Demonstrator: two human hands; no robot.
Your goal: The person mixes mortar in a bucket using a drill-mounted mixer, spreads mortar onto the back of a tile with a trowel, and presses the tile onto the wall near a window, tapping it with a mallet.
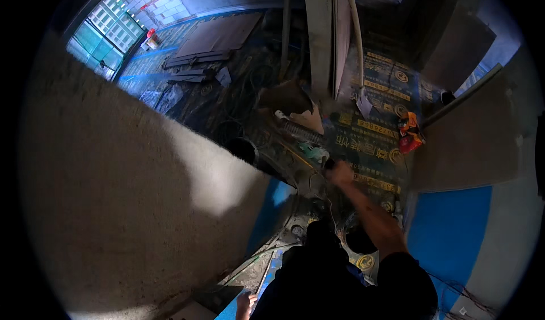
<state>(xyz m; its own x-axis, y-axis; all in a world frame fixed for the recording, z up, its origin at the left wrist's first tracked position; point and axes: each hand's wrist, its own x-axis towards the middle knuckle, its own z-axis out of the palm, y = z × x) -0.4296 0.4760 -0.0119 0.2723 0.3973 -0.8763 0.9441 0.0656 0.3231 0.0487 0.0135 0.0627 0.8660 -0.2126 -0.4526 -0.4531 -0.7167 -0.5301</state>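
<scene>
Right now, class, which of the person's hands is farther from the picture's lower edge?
The right hand, at the end of a bare outstretched forearm; the left hand is down close to that edge.

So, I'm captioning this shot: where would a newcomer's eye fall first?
Probably on the bright patch of light across the rough wall at left, then the vivid blue band at lower right. The orange-and-red item also stands out on the dark printed floor covering, right of centre. Near the middle, the person's right hand is stretched out above the cluttered floor.
</scene>
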